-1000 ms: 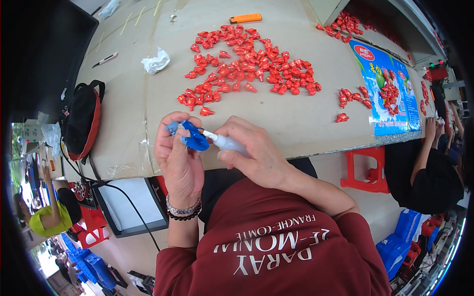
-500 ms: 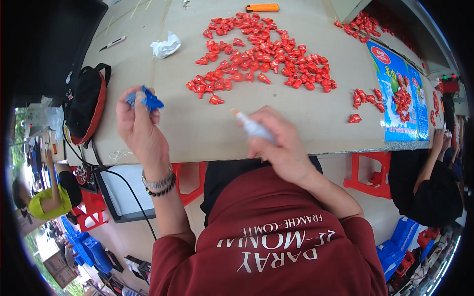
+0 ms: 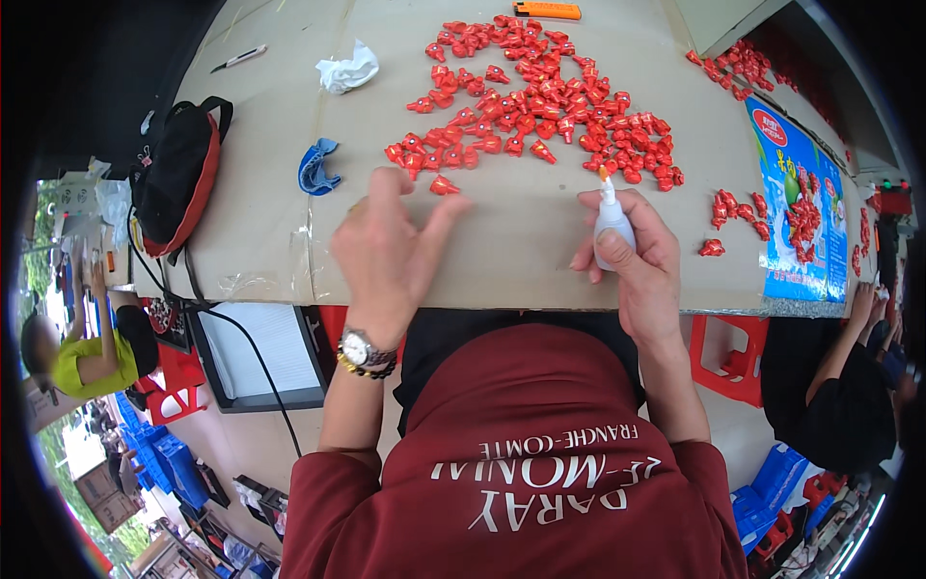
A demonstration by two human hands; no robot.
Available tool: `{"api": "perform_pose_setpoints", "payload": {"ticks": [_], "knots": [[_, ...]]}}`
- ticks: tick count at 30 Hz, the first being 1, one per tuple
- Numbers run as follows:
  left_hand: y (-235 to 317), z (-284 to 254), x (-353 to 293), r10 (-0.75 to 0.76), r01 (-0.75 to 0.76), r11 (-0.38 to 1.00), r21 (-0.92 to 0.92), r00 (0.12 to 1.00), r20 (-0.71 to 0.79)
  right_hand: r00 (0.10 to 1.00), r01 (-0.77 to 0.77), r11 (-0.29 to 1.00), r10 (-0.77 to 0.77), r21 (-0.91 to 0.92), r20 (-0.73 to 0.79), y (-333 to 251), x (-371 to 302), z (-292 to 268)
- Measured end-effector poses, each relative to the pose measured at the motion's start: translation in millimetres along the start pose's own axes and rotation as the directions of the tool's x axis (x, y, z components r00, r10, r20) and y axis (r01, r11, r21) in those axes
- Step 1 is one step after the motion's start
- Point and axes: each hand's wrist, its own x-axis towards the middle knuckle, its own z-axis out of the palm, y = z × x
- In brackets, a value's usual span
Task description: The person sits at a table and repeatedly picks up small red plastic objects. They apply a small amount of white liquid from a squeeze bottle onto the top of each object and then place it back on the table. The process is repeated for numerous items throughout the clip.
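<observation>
My right hand (image 3: 641, 246) is closed round a small white squeeze bottle (image 3: 613, 224), held upright with its narrow, orange-tipped nozzle pointing away from me. My left hand (image 3: 391, 253) is open over the tabletop, thumb and fingers apart, and holds nothing. Just beyond its fingers lies a single red piece (image 3: 444, 184), at the near edge of a spread of small glossy red pieces (image 3: 550, 96). To the left of that hand a curved blue object (image 3: 317, 168) rests on the table; its exact kind is unclear.
Left of centre on the table (image 3: 260, 193) lie a crumpled white tissue (image 3: 348, 68), a pen (image 3: 238, 59) and a black-and-red bag (image 3: 181, 179). An orange box cutter (image 3: 547, 11) sits at the far side. More red pieces lie on a blue printed sheet (image 3: 786, 193) at right.
The blue object has left my left hand and now lies on the table. That hand has moved right and opened. My right hand has shifted right, turning the bottle upright.
</observation>
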Motion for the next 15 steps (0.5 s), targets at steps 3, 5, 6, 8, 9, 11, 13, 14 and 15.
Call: {"api": "perform_pose_setpoints", "payload": {"ticks": [3, 5, 6, 8, 9, 11, 13, 14, 15], "knots": [[4.8, 11.7, 5.0, 0.027, -0.026, 1.000, -0.010, 0.997, 0.077, 1.000, -0.014, 1.000, 0.014, 0.006, -0.001, -0.1, -1.8, -3.3], [2.9, 18.1, 9.1, 0.087, -0.088, 0.996, 0.008, 0.992, 0.096, 1.000, -0.017, 1.000, 0.017, 0.000, -0.005, -1.8, -2.8, -5.0], [3.5, 18.0, 10.2, 0.099, -0.102, 0.995, 0.022, 0.989, 0.109, 1.000, -0.014, 1.000, 0.014, -0.004, -0.010, -2.6, -3.8, -5.5], [5.6, 16.4, 12.2, 0.126, -0.134, 0.990, 0.051, 0.983, 0.135, 1.000, 0.004, 1.000, -0.005, -0.015, -0.019, -3.7, -4.4, -6.7], [4.0, 17.0, 11.4, 0.150, -0.154, 0.988, 0.028, 0.982, 0.114, 1.000, 0.020, 1.000, -0.020, -0.023, -0.021, -4.2, -4.3, -7.2], [-0.5, 22.2, 9.0, 0.206, -0.205, 0.979, -0.021, 0.976, 0.071, 0.998, 0.067, 0.997, -0.068, -0.048, -0.016, -4.8, -4.6, -8.6], [4.1, 22.6, 6.0, 0.098, -0.068, 0.923, -0.378, 0.993, 0.062, 0.993, 0.122, 0.989, -0.122, -0.079, 0.008, -10.8, -5.0, -8.3], [7.8, 21.8, 3.2, 0.042, 0.005, 0.842, -0.540, 0.996, 0.074, 0.989, 0.146, 0.982, -0.145, -0.122, 0.015, -12.4, -5.2, -8.6], [15.4, 18.0, 0.0, -0.026, 0.124, 0.667, -0.735, 0.989, 0.144, 0.986, 0.169, 0.972, -0.167, -0.165, 0.023, -13.7, -5.4, -8.9]]}}
